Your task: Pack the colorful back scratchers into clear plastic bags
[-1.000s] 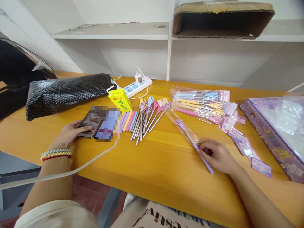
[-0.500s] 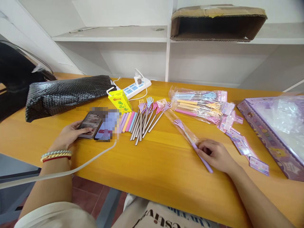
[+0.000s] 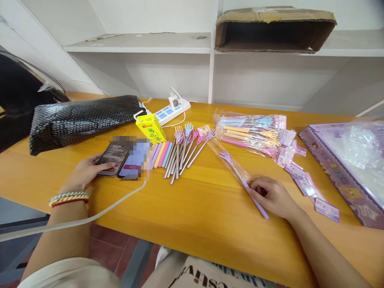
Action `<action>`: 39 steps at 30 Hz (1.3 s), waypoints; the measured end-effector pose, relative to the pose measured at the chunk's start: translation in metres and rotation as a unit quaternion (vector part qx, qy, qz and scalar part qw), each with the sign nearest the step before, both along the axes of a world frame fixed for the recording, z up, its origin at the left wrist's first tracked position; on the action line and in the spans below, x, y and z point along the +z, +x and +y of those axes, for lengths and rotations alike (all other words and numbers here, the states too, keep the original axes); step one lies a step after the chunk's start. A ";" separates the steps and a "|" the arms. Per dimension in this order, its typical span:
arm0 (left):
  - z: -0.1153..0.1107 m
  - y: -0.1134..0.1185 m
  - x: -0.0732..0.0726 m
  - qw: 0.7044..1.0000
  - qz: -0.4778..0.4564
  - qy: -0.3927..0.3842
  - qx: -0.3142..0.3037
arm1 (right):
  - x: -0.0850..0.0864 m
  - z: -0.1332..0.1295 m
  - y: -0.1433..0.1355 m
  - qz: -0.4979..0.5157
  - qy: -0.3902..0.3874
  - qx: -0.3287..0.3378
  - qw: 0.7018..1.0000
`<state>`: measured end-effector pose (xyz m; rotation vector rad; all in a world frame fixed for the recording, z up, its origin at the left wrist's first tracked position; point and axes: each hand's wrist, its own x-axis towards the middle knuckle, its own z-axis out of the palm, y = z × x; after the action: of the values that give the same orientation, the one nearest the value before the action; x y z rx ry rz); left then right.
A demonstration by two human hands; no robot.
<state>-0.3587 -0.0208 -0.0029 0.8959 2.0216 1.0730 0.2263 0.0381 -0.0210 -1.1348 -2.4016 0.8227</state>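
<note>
My left hand (image 3: 82, 170) is closed around the edge of a phone (image 3: 112, 159), its thumb lying on the lit screen. A second phone (image 3: 133, 160), partly blurred out, lies against its right side. My right hand (image 3: 271, 196) pinches the purple handle of a back scratcher (image 3: 252, 194); its hand-shaped head and metal rod lie in a clear plastic sleeve (image 3: 220, 149). Between my hands are several metal-rod back scratchers (image 3: 177, 158) with coloured heads, and beside them a row of pastel handles (image 3: 162, 155).
Behind the phones stand a yellow tea carton (image 3: 151, 128), a white power strip (image 3: 172, 113) and a black bubble-wrap parcel (image 3: 87, 120). Bagged back scratchers (image 3: 249, 130), printed cards (image 3: 303, 182) and a purple box (image 3: 333, 170) lie at right. A white cable (image 3: 114, 204) crosses my left forearm. A cardboard box (image 3: 276, 17) sits above.
The view shifts very slightly. Both hands keep their holds on the phone and the back scratcher, and nothing on the table has visibly moved.
</note>
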 end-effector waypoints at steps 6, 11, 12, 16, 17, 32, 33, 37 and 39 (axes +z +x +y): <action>-0.001 -0.008 -0.006 1.000 0.003 0.002 -0.004 | 0.002 0.000 -0.001 -0.001 -0.002 0.000 1.000; -0.001 -0.007 -0.006 1.000 0.013 0.001 -0.009 | 0.003 0.000 -0.001 0.002 0.002 -0.003 1.000; -0.001 -0.006 -0.005 1.000 0.015 0.001 -0.010 | 0.002 0.000 -0.001 0.001 0.004 -0.004 1.000; -0.001 0.000 -0.002 1.000 0.015 0.005 -0.009 | 0.001 0.000 -0.001 -0.002 0.010 -0.009 1.000; -0.001 0.000 -0.002 1.000 0.011 0.005 -0.007 | 0.001 0.000 -0.001 -0.002 0.011 -0.009 1.000; -0.002 0.001 0.003 1.000 0.002 0.005 -0.022 | -0.001 0.000 -0.001 0.002 0.009 -0.015 1.000; -0.003 0.000 0.004 0.999 -0.001 0.008 -0.031 | -0.001 0.000 -0.001 0.001 0.008 -0.016 1.000; -0.006 0.002 0.011 0.997 -0.005 -0.010 -0.076 | -0.001 0.000 0.000 -0.003 0.003 -0.015 1.000; -0.005 0.004 0.014 0.995 0.009 -0.031 -0.094 | -0.001 0.000 0.000 -0.003 0.002 -0.013 1.000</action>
<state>-0.3544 -0.0254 0.0115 1.0436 1.9317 0.8968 0.2264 0.0382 -0.0222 -1.1667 -2.3872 0.8070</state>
